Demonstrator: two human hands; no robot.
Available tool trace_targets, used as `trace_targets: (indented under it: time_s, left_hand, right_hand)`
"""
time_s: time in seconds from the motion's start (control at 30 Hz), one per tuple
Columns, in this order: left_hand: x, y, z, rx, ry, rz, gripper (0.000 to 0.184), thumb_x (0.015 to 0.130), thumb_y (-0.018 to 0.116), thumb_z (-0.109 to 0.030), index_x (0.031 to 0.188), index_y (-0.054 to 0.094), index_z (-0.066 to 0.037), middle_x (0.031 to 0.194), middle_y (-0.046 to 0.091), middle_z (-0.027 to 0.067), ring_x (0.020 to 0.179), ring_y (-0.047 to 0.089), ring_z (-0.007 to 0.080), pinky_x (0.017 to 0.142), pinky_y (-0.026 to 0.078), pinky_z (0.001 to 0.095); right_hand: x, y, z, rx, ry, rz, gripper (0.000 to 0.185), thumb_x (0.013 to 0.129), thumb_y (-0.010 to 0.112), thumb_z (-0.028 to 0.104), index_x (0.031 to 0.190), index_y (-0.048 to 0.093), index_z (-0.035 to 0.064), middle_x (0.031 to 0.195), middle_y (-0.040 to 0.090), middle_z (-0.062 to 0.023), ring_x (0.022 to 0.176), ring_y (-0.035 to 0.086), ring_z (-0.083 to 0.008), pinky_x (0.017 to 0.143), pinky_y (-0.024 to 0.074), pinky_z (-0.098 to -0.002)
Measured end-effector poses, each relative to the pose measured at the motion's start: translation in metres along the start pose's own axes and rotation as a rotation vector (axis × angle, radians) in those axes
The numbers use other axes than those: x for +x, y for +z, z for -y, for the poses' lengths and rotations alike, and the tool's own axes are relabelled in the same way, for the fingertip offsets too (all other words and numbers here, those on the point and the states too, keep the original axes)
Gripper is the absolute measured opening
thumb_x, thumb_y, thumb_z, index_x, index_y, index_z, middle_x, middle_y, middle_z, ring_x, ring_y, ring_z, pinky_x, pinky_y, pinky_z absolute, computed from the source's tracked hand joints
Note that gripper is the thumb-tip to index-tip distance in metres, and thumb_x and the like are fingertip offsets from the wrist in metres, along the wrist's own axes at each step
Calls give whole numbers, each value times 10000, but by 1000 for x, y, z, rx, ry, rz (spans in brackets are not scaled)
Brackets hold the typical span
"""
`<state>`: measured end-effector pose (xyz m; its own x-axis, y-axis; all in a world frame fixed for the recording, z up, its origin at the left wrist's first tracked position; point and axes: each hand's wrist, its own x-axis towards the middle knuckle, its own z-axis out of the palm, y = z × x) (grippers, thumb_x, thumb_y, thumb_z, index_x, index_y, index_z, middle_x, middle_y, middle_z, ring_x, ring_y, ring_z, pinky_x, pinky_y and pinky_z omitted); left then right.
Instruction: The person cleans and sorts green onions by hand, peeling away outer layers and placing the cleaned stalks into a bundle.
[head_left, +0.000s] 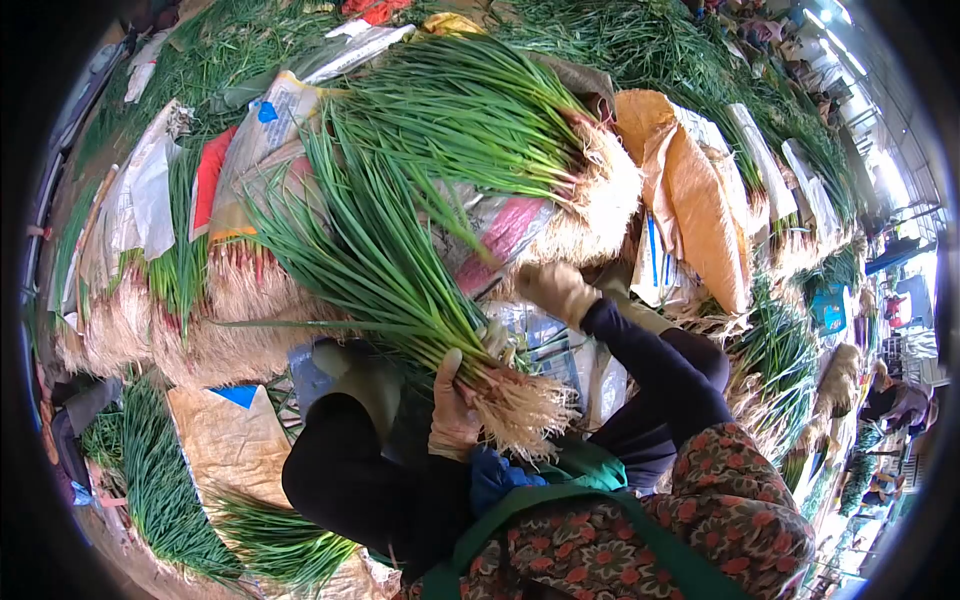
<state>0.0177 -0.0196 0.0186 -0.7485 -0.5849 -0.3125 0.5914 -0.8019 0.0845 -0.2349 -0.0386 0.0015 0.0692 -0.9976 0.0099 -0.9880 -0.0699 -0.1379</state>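
My left hand (453,412), in a pale glove, is wrapped round a bunch of spring onions (400,265) near its root end. The long green leaves fan up to the left, and the pale, stringy roots (525,408) hang toward my lap. My right hand (560,293), also gloved, is closed just above and right of that bunch. A blurred green stalk (462,228) runs close to its fingers; whether the hand grips it I cannot make out. Beyond lies a larger heap of spring onions (470,115), its roots facing right, beside my right hand.
More rooted bundles (240,280) lie at left under sacking. An orange-brown sack (690,190) stands folded at right. A tan sheet (230,440) and loose greens (165,500) lie at lower left. Another person (895,405) is at far right, near a teal crate (828,308).
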Motion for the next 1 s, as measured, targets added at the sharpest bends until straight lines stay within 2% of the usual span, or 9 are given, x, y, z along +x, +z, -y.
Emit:
trace_targets:
  time_s: [0.1, 0.17, 0.3, 0.4, 0.57, 0.7, 0.77, 0.93, 1.0]
  left_hand:
    - [-1, -2, 2, 86, -6, -106, 530, 871, 528, -362, 1227, 458, 24, 1131, 571, 168, 1097, 533, 332, 942, 435, 478]
    - [-2, 11, 1, 106, 15, -69, 545, 870, 544, -349, 1255, 438, 22, 1226, 524, 165, 1091, 534, 330, 956, 427, 473]
    - [4, -8, 10, 76, 49, -103, 516, 871, 527, -347, 1236, 460, 12, 1175, 560, 165, 1028, 578, 314, 924, 456, 447]
    - [-1, -15, 7, 143, -19, -106, 472, 868, 508, -385, 1145, 508, -3, 1138, 571, 144, 1042, 559, 282, 940, 434, 442]
    - [-6, 14, 9, 49, 91, 31, 518, 843, 521, -459, 1125, 501, -24, 1064, 570, 106, 960, 557, 241, 900, 450, 398]
    - [-11, 24, 5, 41, 63, 27, 541, 845, 519, -476, 1191, 478, -63, 1094, 553, 92, 993, 535, 218, 954, 412, 409]
    - [-13, 27, 2, 47, 15, 33, 553, 849, 515, -476, 1230, 465, -79, 1108, 553, 88, 993, 535, 215, 961, 406, 424]
    - [-13, 34, 4, 43, 31, 61, 594, 859, 512, -468, 1282, 443, -56, 1073, 590, 82, 964, 564, 211, 934, 431, 437]
    - [-13, 26, 2, 34, 29, 66, 596, 859, 522, -455, 1259, 458, -18, 1027, 610, 78, 950, 571, 198, 933, 432, 409]
  right_hand:
    - [-54, -39, 61, 512, -43, 453, 180, 887, 488, 161, 955, 574, 18, 784, 633, -131, 675, 629, -262, 612, 512, -363]
    - [-74, -19, 56, 558, -227, 323, 262, 845, 554, 230, 970, 572, 0, 759, 627, -169, 670, 630, -261, 625, 511, -349]
    - [-25, -38, 47, 748, 150, 345, 384, 928, 493, 281, 1176, 511, -12, 1018, 609, -241, 922, 622, -274, 812, 492, -358]
    - [2, 9, 65, 1416, 405, 265, 383, 920, 511, 323, 1114, 545, -6, 898, 634, -214, 832, 623, -291, 754, 495, -363]
    - [-14, 29, 71, 615, 519, 187, 322, 847, 533, 249, 1026, 596, -12, 930, 649, -190, 893, 627, -330, 767, 477, -406]
    - [-31, 37, 15, 214, -20, 466, 301, 889, 471, 217, 1112, 574, 43, 978, 629, -191, 882, 632, -277, 771, 493, -402]
    - [2, -14, 6, 171, 367, 250, 281, 876, 520, 253, 1090, 596, 86, 951, 632, -174, 865, 623, -298, 751, 495, -394]
    - [61, -6, -71, -10, 154, -450, 554, 806, 617, 200, 1305, 415, 72, 1096, 562, -227, 1013, 549, -361, 871, 435, -420]
    - [63, 2, -58, -248, 366, 0, 519, 813, 607, 220, 1280, 440, 66, 992, 609, -188, 935, 583, -357, 807, 463, -420]
